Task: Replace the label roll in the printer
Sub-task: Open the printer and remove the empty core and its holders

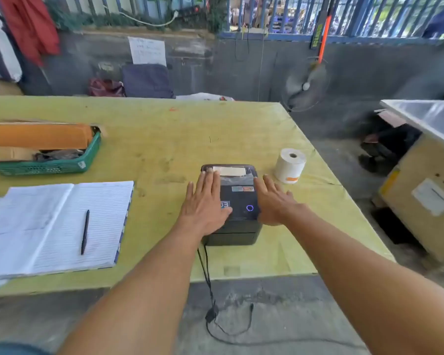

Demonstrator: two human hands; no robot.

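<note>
A black label printer [237, 198] sits near the front edge of the yellow-green table [164, 139], its lid down and a blue ring light glowing on top. My left hand [205, 203] lies flat on the lid's left side, fingers spread. My right hand [273, 201] rests open against the printer's right side. A white label roll [290, 166] stands on end on the table just right of and behind the printer, untouched.
An open lined notebook [54, 226] with a black pen [85, 231] lies at the left. A green basket [49, 162] with cardboard sits behind it. The printer's black cable [208, 285] hangs off the front edge. A fan [305, 85] stands beyond the table's right corner.
</note>
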